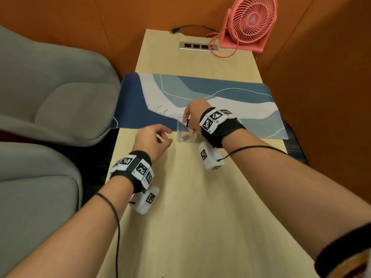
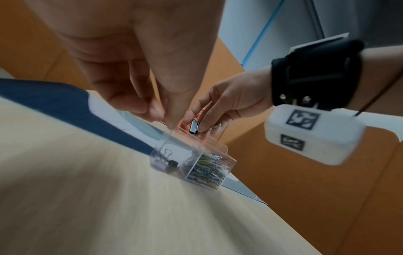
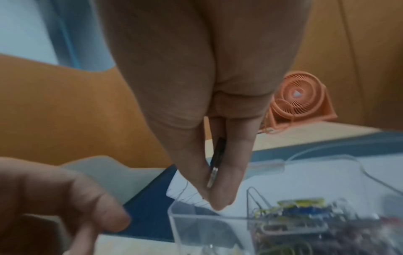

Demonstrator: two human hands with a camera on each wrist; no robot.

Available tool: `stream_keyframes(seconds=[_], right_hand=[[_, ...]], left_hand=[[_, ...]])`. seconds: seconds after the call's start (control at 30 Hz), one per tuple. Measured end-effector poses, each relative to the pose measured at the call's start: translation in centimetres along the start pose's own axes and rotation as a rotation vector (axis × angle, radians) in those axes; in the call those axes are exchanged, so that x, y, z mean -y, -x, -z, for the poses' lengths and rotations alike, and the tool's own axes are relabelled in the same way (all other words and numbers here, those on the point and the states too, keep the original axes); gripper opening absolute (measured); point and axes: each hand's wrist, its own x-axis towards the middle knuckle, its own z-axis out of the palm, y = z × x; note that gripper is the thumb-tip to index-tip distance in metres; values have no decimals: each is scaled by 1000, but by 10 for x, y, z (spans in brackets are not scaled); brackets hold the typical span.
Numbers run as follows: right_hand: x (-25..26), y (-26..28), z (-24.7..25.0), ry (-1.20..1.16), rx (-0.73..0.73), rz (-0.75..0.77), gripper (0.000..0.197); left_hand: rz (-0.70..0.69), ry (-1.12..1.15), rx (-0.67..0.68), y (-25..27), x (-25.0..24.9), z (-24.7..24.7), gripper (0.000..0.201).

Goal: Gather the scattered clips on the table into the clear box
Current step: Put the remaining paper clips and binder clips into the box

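The clear box (image 1: 186,135) stands on the wooden table at the near edge of the blue mat. In the left wrist view the box (image 2: 172,146) holds a black binder clip (image 2: 172,163) in one compartment and several coloured paper clips (image 2: 207,170) in another. My right hand (image 1: 186,122) hovers just above the box's rim and pinches a black clip (image 2: 194,127) between thumb and finger; the same clip (image 3: 216,163) shows edge-on in the right wrist view. My left hand (image 1: 167,136) holds nothing beside the box's left side, fingers loosely curled, one fingertip (image 2: 172,126) at the rim.
A pink fan (image 1: 249,25) with its cable stands at the table's far right corner, beside a socket strip (image 1: 198,46). The blue patterned mat (image 1: 200,93) crosses the table (image 1: 190,207). Grey sofa cushions (image 1: 50,97) lie to the left, orange walls around.
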Motion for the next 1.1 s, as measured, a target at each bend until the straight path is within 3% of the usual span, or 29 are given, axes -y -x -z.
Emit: stream_keyframes(seconds=[0.17, 0.33, 0.5, 0.67, 0.73, 0.83, 0.93, 1.1], right_hand=[[12, -15, -8, 256, -14, 39, 23], [18, -20, -15, 355, -62, 24, 16], [18, -8, -20, 306, -153, 17, 18], [9, 51, -51, 38, -240, 65, 12], [7, 91, -75, -34, -137, 167, 8], [5, 155, -116, -95, 156, 264, 5], [4, 212, -152, -189, 368, 286, 20], [8, 272, -201, -110, 423, 413, 48]], left_hand=[[61, 109, 93, 20, 18, -4, 8], [38, 87, 212, 39, 25, -10, 6], [16, 79, 314, 61, 24, -6, 6], [46, 56, 357, 117, 31, 17, 4], [76, 26, 375, 151, 40, 27, 3], [107, -20, 408, 202, 57, 42, 7], [104, -82, 474, 251, 66, 50, 14], [68, -189, 536, 308, 73, 47, 52]])
